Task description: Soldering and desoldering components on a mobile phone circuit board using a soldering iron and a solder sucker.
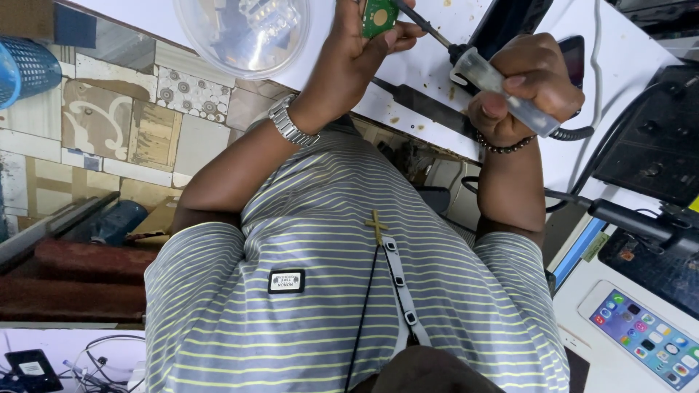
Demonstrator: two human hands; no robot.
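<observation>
**Hands Work a Small Green Board at a Cluttered Repair Bench**

Leaning over a white worktable (641,51) that filled the frame from twelve to three o'clock, a person in a grey shirt with yellow stripes (342,291) held a tool to a small circuit board, the view from the head camera appearing inverted. A patterned tile floor (124,124) spread toward nine o'clock, with a blue mesh basket (25,69) at ten. A clear plastic bowl (244,33) sat on the table edge at eleven o'clock, just beside the working hands. A white smartphone (644,335) with a lit screen lay at four o'clock, below a black tool handle (641,222) with its cable.

The right hand (528,84), at one o'clock and wearing a dark bead bracelet (502,145), was closed in a fist around the translucent handle of a screwdriver (495,80), whose dark shaft pointed toward twelve. The left hand (349,58), with a metal wristwatch (291,124), was curled around the green circuit board (378,16), pinching it between thumb and fingers at twelve o'clock, at the very top of the frame. The screwdriver's tip met the board's right edge. A small gold cross (376,225) hung on a cord at the shirt's centre.
</observation>
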